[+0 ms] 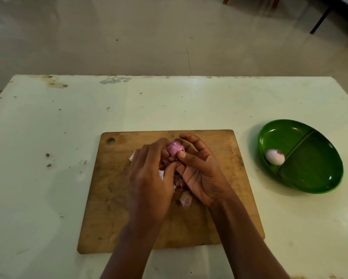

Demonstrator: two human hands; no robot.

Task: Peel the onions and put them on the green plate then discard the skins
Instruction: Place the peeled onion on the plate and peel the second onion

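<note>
Over the wooden cutting board (219,198), both hands hold a small pink onion (175,148). My right hand (199,172) cups it from the right, thumb against its side. My left hand (149,182) covers its left and lower part, fingers curled around it and pinching at the skin. Loose onion skins (185,199) lie on the board beneath and between my hands, partly hidden. A peeled, pale onion (274,157) sits in the left compartment of the divided green plate (314,170) to the right of the board.
The board rests on a pale, stained table (48,137) whose far edge runs across the middle of the view, with tiled floor beyond. Small skin scraps (48,160) dot the table left of the board. A dark furniture leg (320,19) stands on the floor at top right.
</note>
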